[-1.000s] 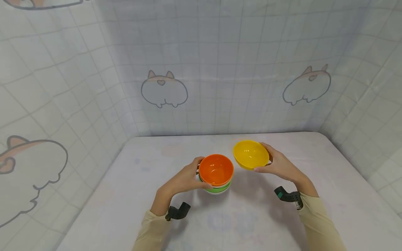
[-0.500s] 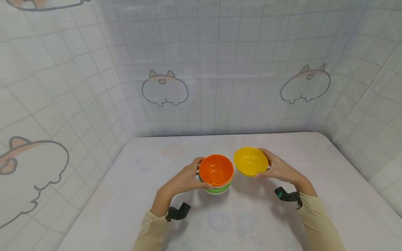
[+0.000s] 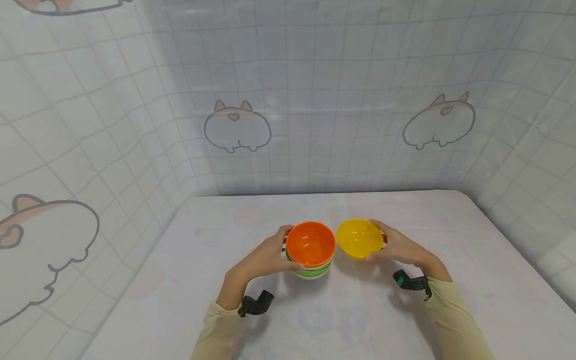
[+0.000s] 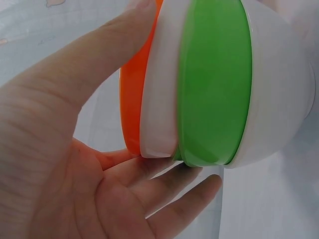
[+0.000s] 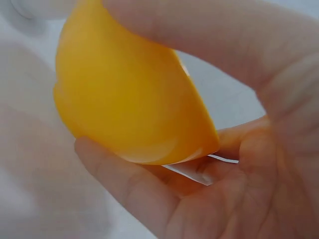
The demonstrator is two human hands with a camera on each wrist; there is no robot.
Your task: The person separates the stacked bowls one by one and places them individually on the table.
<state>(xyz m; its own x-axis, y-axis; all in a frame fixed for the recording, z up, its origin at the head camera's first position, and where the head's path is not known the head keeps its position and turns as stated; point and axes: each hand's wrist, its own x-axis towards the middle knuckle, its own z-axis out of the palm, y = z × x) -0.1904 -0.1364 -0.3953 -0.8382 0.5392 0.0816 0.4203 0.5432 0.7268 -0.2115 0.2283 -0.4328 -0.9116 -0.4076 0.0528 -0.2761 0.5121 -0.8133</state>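
Note:
My left hand (image 3: 269, 256) grips an orange bowl (image 3: 310, 244), which sits nested in a green bowl (image 3: 316, 272). In the left wrist view the thumb lies at the orange rim, and the fingers reach along the far side to the green band (image 4: 214, 84). White outer sides show below both coloured bands. To the right, my right hand (image 3: 398, 246) holds a yellow bowl (image 3: 359, 238) by its side, thumb in front and fingers behind. The yellow bowl is close beside the orange one; whether they touch, I cannot tell. Its yellow outside (image 5: 124, 94) fills much of the right wrist view.
A pale cloth-covered table (image 3: 198, 300) lies under both hands. White grid-patterned curtains (image 3: 315, 115) with cartoon animal drawings stand behind it and along both sides. Each wrist carries a small black camera mount (image 3: 256, 303).
My right hand has lowered the yellow bowl and brought it toward me, level with the orange bowl. The left hand and its stack have hardly moved.

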